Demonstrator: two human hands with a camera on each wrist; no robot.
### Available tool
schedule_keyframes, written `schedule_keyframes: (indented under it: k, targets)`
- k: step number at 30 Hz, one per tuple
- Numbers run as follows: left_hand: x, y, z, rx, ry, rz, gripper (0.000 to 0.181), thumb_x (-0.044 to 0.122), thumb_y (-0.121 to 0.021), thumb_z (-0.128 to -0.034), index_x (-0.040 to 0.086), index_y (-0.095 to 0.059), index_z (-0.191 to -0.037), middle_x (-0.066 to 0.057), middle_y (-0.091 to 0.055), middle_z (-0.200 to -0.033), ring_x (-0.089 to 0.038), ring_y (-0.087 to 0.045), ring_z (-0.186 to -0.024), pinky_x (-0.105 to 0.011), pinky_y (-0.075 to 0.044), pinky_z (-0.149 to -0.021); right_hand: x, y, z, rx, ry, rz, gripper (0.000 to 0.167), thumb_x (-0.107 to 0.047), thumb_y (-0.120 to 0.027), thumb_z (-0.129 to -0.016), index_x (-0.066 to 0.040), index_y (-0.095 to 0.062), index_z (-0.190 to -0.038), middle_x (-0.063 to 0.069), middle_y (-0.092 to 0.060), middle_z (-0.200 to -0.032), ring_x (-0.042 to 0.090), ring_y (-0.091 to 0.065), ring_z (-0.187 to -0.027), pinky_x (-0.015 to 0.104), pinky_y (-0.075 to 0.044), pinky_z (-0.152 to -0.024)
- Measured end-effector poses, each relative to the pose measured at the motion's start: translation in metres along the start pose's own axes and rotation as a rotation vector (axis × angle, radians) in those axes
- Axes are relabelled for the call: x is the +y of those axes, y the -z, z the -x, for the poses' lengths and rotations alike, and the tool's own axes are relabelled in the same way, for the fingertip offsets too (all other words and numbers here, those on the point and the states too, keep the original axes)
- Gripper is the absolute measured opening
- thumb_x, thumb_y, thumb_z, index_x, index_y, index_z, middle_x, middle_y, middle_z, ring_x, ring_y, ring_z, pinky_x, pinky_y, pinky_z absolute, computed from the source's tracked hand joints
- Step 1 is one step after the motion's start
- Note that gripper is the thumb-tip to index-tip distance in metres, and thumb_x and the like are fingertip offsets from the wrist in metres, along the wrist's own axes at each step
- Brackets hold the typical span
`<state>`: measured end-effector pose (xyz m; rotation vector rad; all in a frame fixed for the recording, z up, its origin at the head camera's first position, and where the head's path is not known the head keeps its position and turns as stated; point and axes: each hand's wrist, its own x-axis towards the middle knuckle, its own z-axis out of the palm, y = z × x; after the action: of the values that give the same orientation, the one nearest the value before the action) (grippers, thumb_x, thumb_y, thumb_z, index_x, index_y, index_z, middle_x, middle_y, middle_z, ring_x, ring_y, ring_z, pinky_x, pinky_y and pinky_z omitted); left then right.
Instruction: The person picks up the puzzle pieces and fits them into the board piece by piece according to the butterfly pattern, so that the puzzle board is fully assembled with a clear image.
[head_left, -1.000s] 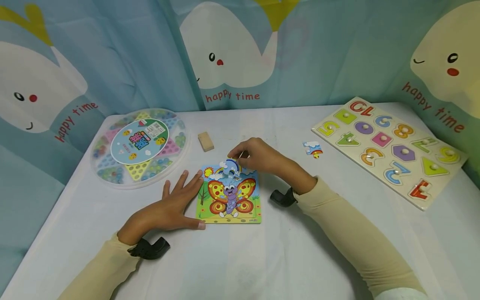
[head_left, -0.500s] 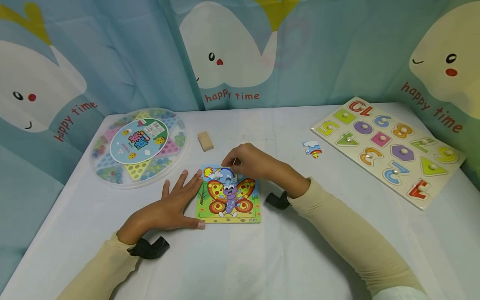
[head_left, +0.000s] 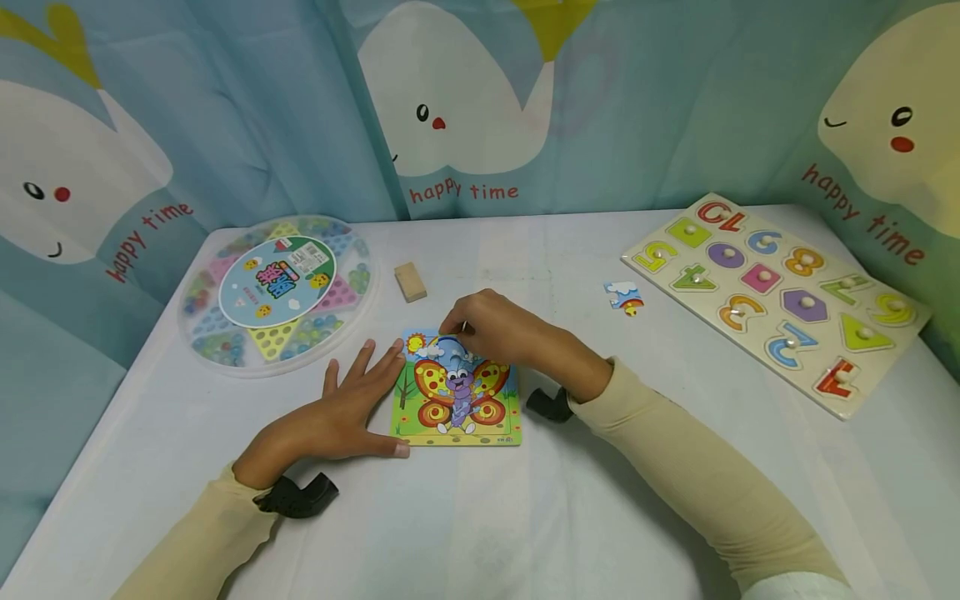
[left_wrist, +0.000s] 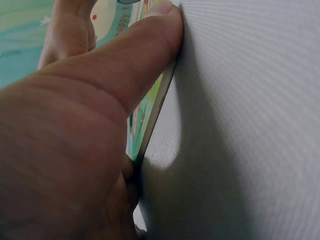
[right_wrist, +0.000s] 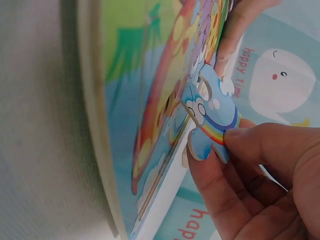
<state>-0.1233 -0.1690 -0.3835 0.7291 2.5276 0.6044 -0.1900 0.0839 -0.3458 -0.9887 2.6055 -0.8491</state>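
A butterfly jigsaw puzzle [head_left: 459, 408] in a square board lies flat at the middle of the table. My right hand [head_left: 498, 329] is over its top edge. Between thumb and fingers it pinches a blue puzzle piece [right_wrist: 220, 112] with a rainbow stripe, held tilted against the board's upper part in the right wrist view. My left hand [head_left: 341, 417] lies spread along the board's left side, its thumb [left_wrist: 150, 40] and fingertips touching the edge. Another puzzle piece [head_left: 624, 298], with cloud and rainbow, lies loose on the table to the right.
A round Chinese checkers box [head_left: 352, 333] stands at the back left. Beside it is a small wooden block [head_left: 410, 282]. At the right lies a peg board [head_left: 780, 304] of numbers and shapes. A printed curtain [head_left: 637, 125] hangs behind the white table [head_left: 480, 525].
My right hand has moved slightly left and toward me, bringing the rainbow piece lower over the top of the board. My left hand has stayed in place.
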Motion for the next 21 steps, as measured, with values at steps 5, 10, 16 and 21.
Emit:
schedule_keyframes:
  k: [5,10,16,21]
  targets:
    - [-0.0004,-0.0003,0.0000,0.004,-0.004,0.002,0.116,0.056,-0.077,-0.0742,0.009,-0.012,-0.157,-0.001,0.004,-0.163,-0.031,0.020,-0.145,-0.066,0.019,-0.102,-0.0021,-0.0021,-0.0010,-0.015,-0.019,0.041,0.020,0.001,-0.060,-0.093,0.000,-0.073,-0.108,0.009,-0.069,-0.109,0.019,-0.063,-0.101,0.029,-0.052,-0.087]
    - [0.0001,-0.0002,0.0001,0.003,-0.002,0.008,0.115,0.055,-0.078,-0.0742,0.009,-0.012,-0.157,-0.001,0.004,-0.163,-0.031,0.020,-0.145,-0.066,0.019,-0.103,-0.0019,-0.0046,-0.0016,-0.036,-0.059,0.062,0.023,0.000,-0.060,-0.093,0.001,-0.070,-0.114,0.010,-0.067,-0.115,0.021,-0.060,-0.108,0.032,-0.049,-0.092]
    - [0.0008,0.0002,0.0002,-0.002,0.002,0.009,0.115,0.055,-0.078,-0.0741,0.009,-0.012,-0.157,0.000,0.004,-0.163,-0.030,0.020,-0.144,-0.066,0.019,-0.103,-0.0008,-0.0055,-0.0017,-0.055,-0.092,0.059,0.025,-0.002,-0.063,-0.093,-0.001,-0.069,-0.117,0.009,-0.065,-0.120,0.022,-0.056,-0.115,0.034,-0.046,-0.097]
    - [0.0009,0.0005,-0.0001,0.001,-0.003,0.003,0.116,0.055,-0.078,-0.0742,0.008,-0.012,-0.157,-0.001,0.004,-0.163,-0.030,0.020,-0.145,-0.066,0.019,-0.103,-0.0012,-0.0063,-0.0033,-0.056,-0.105,0.078,0.025,-0.003,-0.065,-0.092,-0.001,-0.070,-0.116,0.009,-0.064,-0.118,0.022,-0.056,-0.113,0.034,-0.046,-0.097]
